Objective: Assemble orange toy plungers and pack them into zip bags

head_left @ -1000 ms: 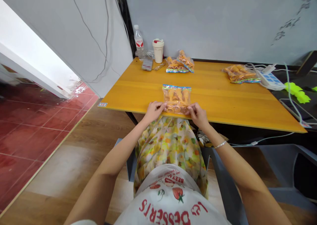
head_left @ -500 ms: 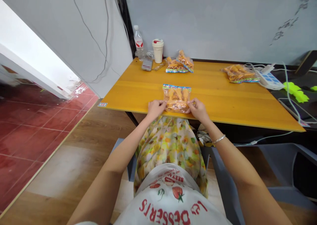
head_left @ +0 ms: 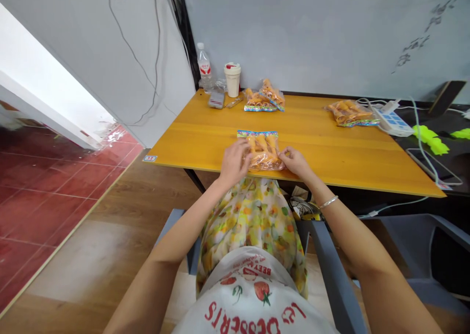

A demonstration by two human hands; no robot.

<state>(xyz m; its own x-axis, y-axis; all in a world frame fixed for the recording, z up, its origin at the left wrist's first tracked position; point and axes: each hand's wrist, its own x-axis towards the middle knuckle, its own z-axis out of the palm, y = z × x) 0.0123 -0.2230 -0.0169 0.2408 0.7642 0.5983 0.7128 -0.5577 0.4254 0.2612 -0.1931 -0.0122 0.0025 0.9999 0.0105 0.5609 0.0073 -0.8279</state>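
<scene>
A clear plastic packet [head_left: 264, 150] of orange, club-shaped pieces with a colourful printed strip along its top lies near the front edge of the yellow wooden table [head_left: 330, 150]. My left hand [head_left: 233, 163] is raised over the packet's left side, its fingers curled onto the plastic. My right hand [head_left: 293, 161] pinches the lower right corner with its fingertips. Two similar packets [head_left: 260, 101] lie together at the back of the table, and another [head_left: 348, 113] lies to the right.
A water bottle [head_left: 204, 67], a white lidded cup [head_left: 232, 78] and small packets stand at the back left. On the right are a white power strip [head_left: 391, 123] with cables, a bright green piece [head_left: 429, 139] and a phone [head_left: 433, 166]. The table's left end overhangs a wooden floor.
My left hand has lifted and turned, now covering more of the packet's left side. The right hand has shifted slightly along the packet's lower edge, and the view has tilted a little.
</scene>
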